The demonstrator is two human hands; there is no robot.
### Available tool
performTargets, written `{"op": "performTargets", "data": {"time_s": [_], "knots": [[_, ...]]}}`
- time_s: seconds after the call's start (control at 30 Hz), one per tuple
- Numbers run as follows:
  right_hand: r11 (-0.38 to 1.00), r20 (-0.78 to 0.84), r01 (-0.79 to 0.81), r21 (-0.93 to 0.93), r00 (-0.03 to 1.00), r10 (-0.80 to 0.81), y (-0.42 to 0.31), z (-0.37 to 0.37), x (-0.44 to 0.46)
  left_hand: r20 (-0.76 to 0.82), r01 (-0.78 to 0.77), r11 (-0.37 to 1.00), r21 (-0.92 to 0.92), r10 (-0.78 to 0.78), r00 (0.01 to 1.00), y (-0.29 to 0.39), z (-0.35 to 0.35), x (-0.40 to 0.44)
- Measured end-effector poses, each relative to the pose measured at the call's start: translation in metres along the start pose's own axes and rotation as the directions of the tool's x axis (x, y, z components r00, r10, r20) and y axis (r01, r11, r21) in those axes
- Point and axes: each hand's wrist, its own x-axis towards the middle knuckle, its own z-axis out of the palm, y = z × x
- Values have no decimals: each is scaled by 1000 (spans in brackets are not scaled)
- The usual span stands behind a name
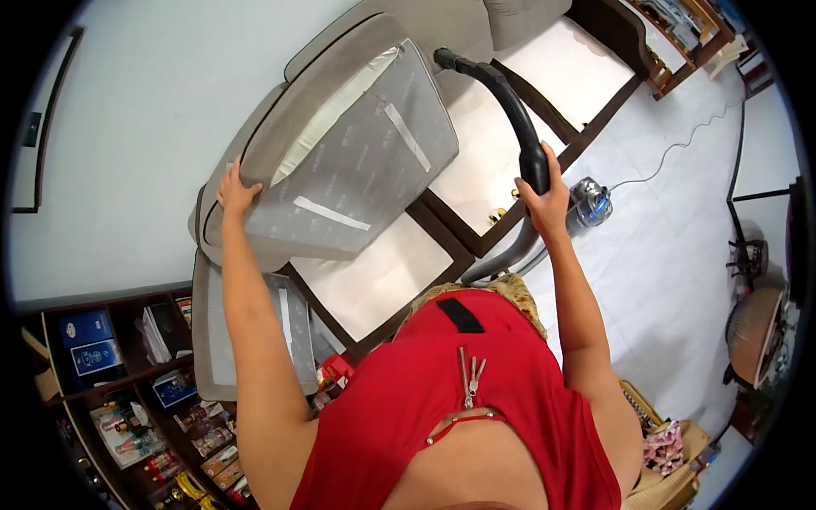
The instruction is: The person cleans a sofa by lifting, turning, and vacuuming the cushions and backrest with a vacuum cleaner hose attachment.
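Red cloth top (510,357) nearest us, smooth and stretched, with a metal zip (470,393) and a flat black patch (460,314). Our left hand (239,189) holds the edge of a big grey cushion (357,178), thumb set apart from the fingers. Cushion tipped up, underside toward us: thin grey lining, faint print, two white strips, rounded corners. Our right hand (548,202) is wrapped round the thick grip of a black vacuum wand (513,106), hard-looking and arched; its tip sits just beside the cushion's far end. Below the grip, a flexible hose (508,257) curves toward our waist. Vacuum canister (592,202), rounded, clear and blue, rests on the glossy pale floor (663,263), a thin cord (671,161) trailing off. Under the cushion we note flat cream seat panels (371,280) in dark brown frames (446,223). Dark shelving (123,384) lies left, crowded with boxes and small items
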Motion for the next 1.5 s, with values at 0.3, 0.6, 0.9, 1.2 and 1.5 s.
{"op": "performTargets", "data": {"time_s": [0.3,0.6,0.9,1.2,1.5], "knots": [[878,319,438,195,818,-479,-48,64,-49,43,-18,999,-47,20,999,-18,9,20],[946,254,322,42,912,-322,-15,54,-9,30,-37,998,-53,39,999,-22,11,24],[912,171,409,15,898,-405,-33,32,-5,-1,-81,992,-98,81,997,-24,11,12],[941,310,273,198,894,-324,-59,59,-6,-55,-152,982,-113,146,988,-23,4,-17],[983,125,1,182,992,-24,-31,10,4,-125,-144,988,-59,136,983,2,-2,-45]]}}
